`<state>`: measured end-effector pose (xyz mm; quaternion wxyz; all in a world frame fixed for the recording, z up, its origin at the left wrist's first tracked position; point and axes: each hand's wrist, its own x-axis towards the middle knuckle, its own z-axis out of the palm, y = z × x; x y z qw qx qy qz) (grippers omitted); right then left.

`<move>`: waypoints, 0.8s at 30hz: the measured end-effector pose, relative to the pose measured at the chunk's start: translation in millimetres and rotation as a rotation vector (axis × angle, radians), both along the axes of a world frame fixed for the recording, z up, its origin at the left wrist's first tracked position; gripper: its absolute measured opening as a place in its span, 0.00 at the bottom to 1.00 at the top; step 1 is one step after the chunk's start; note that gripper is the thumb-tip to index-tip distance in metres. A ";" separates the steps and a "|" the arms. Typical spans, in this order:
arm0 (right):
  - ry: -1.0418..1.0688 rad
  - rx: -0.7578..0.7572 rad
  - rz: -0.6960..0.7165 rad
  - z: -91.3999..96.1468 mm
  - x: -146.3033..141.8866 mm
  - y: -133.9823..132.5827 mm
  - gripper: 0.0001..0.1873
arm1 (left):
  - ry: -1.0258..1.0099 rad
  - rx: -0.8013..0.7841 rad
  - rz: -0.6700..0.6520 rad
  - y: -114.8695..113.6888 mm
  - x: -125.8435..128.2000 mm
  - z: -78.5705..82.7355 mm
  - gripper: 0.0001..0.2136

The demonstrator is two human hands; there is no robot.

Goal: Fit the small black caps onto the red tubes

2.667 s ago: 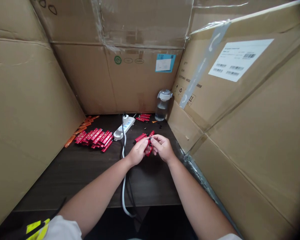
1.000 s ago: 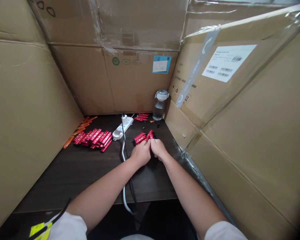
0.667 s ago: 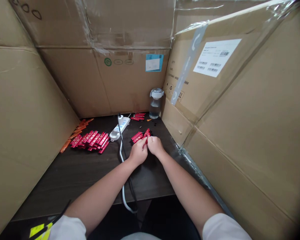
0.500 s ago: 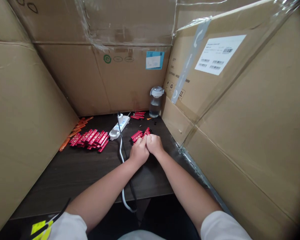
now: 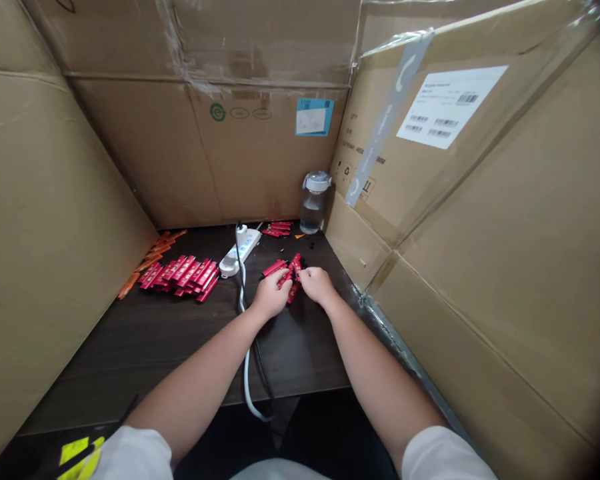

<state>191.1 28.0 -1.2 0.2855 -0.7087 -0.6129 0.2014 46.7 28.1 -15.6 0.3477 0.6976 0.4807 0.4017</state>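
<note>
Left hand (image 5: 269,296) pinches a red piece (image 5: 283,281); right hand (image 5: 317,285) curls, grasp unclear.
I could scatter the red cluster (image 5: 274,268) just beyond if my knuckles drag.

Both arms extend forward and converge: the left arm (image 5: 195,377) slants inward from the lower left, the right arm (image 5: 377,363) from the lower right, each bare below a white sleeve (image 5: 445,455). The left hand (image 5: 271,295) lies back upward, its fingers bent in a grip. The right hand (image 5: 319,285), fingers folded, points its fingertips toward the left. The two hands are near each other, a narrow gap between them.
</note>
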 end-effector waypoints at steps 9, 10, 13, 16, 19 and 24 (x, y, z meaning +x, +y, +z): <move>0.139 0.212 0.026 -5.7 3.5 1.6 0.18 | -0.689 -0.407 -0.045 -6.7 -2.6 14.2 0.19; 0.158 0.229 0.034 -6.2 3.1 1.7 0.18 | -0.729 -0.431 -0.052 -7.8 -3.1 15.7 0.20; 0.208 0.268 0.066 -7.6 2.3 0.9 0.17 | -0.817 -0.490 -0.094 -10.0 -4.3 18.3 0.21; 0.163 0.305 0.074 -6.7 4.2 1.8 0.15 | -0.824 -0.496 -0.146 -10.3 -4.7 17.7 0.20; -0.018 0.345 0.053 -0.8 9.4 11.2 0.13 | -0.766 -0.445 -0.106 -9.5 -3.9 15.7 0.18; -0.312 0.261 0.121 15.0 16.5 54.9 0.13 | -0.735 -0.399 -0.024 -8.3 -2.7 13.8 0.16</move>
